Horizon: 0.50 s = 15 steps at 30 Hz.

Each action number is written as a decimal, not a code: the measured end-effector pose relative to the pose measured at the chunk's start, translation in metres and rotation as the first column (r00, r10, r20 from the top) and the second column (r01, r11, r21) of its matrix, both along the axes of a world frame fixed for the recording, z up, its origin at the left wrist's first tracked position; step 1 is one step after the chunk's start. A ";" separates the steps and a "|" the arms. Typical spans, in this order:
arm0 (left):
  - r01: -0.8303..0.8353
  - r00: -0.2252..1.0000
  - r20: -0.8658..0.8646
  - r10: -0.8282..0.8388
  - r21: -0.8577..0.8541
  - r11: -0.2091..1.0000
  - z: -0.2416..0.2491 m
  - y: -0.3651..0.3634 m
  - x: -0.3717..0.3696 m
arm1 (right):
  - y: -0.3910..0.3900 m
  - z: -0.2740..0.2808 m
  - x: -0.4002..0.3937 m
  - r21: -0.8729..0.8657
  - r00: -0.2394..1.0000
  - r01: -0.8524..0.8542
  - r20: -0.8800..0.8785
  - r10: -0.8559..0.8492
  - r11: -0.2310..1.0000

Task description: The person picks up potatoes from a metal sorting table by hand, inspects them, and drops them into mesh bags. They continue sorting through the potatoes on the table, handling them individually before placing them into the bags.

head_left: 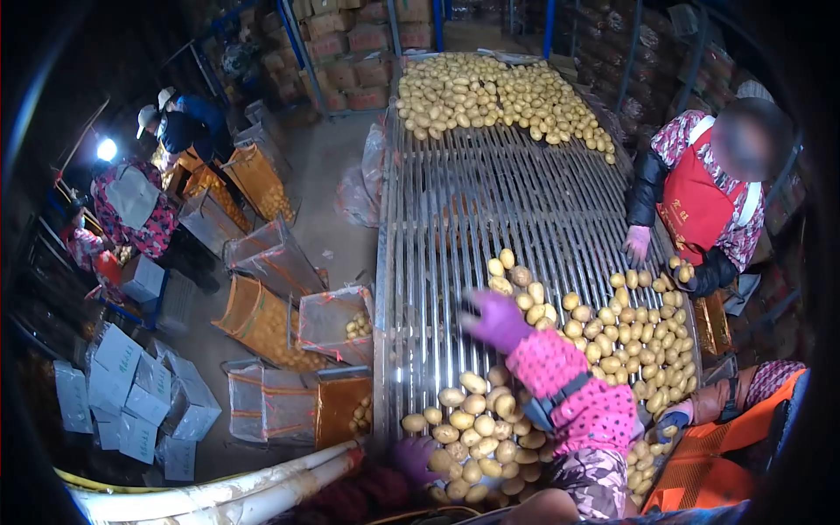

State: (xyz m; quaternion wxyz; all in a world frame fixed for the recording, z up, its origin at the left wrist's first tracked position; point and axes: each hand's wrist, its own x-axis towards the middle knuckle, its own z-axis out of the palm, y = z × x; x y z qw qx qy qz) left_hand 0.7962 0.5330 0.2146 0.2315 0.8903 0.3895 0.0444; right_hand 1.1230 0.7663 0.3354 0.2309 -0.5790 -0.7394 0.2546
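Heaped at the near edge of the roller tabletop [455,227]: a near pile of potatoes [477,437], tan and loosely stacked on the metal bars. Pressed against the left side of that pile, low in view, left hand [416,459] in a purple glove, touching the potatoes; grip half hidden and dim, so cannot tell whether closed or apart. Stretched further up the tabletop on a pink patterned sleeve, right hand [497,319], also purple-gloved and slightly blurred; grip apart, fingers spread, nothing visibly in it, just beside a few potatoes at the near left of the middle pile [647,341]. Spread along the right edge, that middle pile, well apart from a far pile [490,96] covering the far edge, with bare rollers between.

Standing at the right edge, a co-worker in a red apron [700,201], pink-gloved hand [636,243] resting on the rollers near the middle pile. Kneeling or bent at the near right corner, a second co-worker in orange [726,455], gloved hand [674,418] touching potatoes.

Off the left edge, on the floor: orange mesh-lined bags [262,324] partly filled with potatoes, grey-white cartons [131,394], and more workers [131,210] farther off. Across the bottom left, white pipes [219,494].
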 end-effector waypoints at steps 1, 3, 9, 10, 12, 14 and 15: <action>0.005 1.000 0.002 -0.005 -0.028 1.000 0.001 0.001 0.002 | 0.040 -0.021 0.018 0.149 0.985 0.087 0.134 -0.107 0.985; 0.010 1.000 0.015 -0.009 -0.064 0.998 0.003 0.003 0.004 | 0.083 -0.028 0.038 0.221 0.877 0.248 0.362 -0.316 0.943; -0.003 1.000 0.023 0.006 -0.145 0.989 0.002 0.007 -0.001 | 0.096 0.000 0.027 -0.335 0.746 0.483 0.641 -0.180 0.809; -0.004 1.000 0.019 0.007 -0.156 0.988 0.003 0.007 -0.002 | 0.086 0.004 0.030 -0.407 0.783 0.448 0.608 -0.130 0.796; -0.001 1.000 0.028 0.005 -0.166 0.986 0.004 0.008 0.001 | 0.073 0.023 0.040 -0.441 0.810 0.411 0.578 -0.098 0.798; -0.002 0.999 0.043 0.010 -0.183 0.983 0.003 0.005 0.003 | 0.045 0.026 0.037 -0.410 0.806 0.391 0.585 -0.092 0.824; -0.003 0.999 0.043 0.011 -0.188 0.982 0.003 0.004 0.003 | 0.026 0.020 0.032 -0.403 0.805 0.376 0.588 -0.080 0.834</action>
